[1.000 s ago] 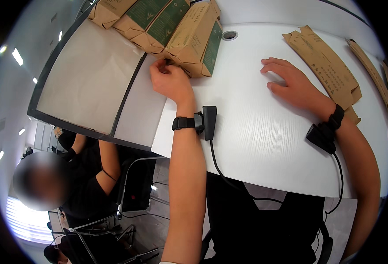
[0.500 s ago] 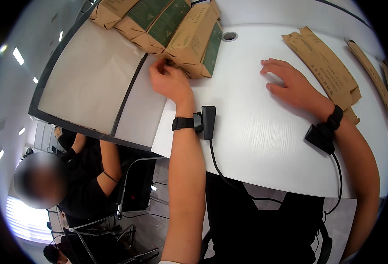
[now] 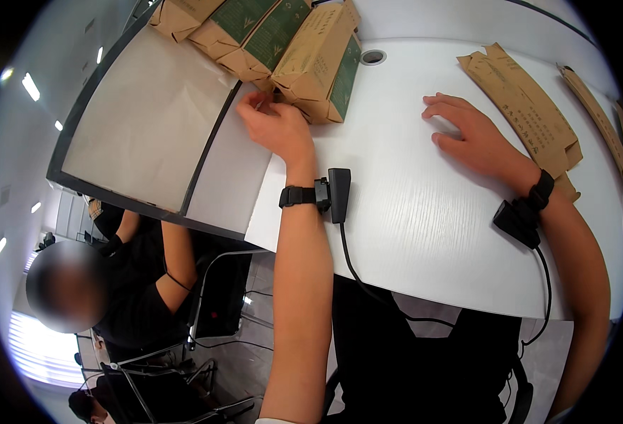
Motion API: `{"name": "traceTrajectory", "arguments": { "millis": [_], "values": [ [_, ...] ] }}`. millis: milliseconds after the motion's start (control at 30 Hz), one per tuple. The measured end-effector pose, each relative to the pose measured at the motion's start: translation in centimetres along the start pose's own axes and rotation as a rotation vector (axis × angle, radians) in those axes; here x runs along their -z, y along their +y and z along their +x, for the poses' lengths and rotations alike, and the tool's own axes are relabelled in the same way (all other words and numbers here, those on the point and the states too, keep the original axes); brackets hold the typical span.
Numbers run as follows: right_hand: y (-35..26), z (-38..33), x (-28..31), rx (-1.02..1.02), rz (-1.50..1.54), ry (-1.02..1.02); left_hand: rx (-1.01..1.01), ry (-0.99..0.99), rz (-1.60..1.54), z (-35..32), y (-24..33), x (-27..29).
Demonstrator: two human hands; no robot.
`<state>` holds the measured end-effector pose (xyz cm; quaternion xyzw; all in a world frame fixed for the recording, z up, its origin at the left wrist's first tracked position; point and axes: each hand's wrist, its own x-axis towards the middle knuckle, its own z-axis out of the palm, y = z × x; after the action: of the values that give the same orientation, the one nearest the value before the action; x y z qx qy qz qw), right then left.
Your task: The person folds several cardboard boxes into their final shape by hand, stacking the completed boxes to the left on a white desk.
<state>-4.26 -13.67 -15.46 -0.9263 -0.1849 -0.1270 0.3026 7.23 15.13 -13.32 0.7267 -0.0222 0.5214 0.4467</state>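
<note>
Several brown kraft paper packages with green panels stand in a row at the back left of the desk. My left hand (image 3: 277, 128) is at the lower front corner of the nearest kraft package (image 3: 318, 67). Its fingers are curled in toward the thumb, and what they pinch, if anything, is hidden. My right hand (image 3: 467, 134) is over the white desk with its fingers apart and nothing in them. Just beyond it lies a flat folded kraft paper bag (image 3: 527, 106), printed with dark characters. Each wrist wears a black strap with a cabled device.
A dark-edged partition panel (image 3: 149, 120) borders the white desk (image 3: 396, 219) on the left. A round cable hole (image 3: 373, 58) is near the back. Another folded paper bag (image 3: 594, 113) lies at far right. A person in black (image 3: 135, 290) sits beyond the partition.
The view has shifted slightly. The fingers of my left hand have moved a little left, away from the package corner. My right hand has stayed in place.
</note>
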Motion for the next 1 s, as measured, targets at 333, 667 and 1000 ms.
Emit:
{"name": "traceTrajectory", "arguments": {
  "millis": [333, 667, 1000],
  "values": [
    [-0.5, 0.0, 0.1, -0.01, 0.016, -0.005, -0.023, -0.07, -0.152, -0.2, 0.3, -0.1],
    [-0.4, 0.0, -0.1, 0.015, 0.007, 0.03, -0.015, -0.117, -0.16, -0.3, 0.3, 0.0],
    [-0.8, -0.1, 0.1, -0.031, -0.009, 0.012, 0.043, -0.044, -0.014, -0.4, 0.5, 0.3]
  ]
}}
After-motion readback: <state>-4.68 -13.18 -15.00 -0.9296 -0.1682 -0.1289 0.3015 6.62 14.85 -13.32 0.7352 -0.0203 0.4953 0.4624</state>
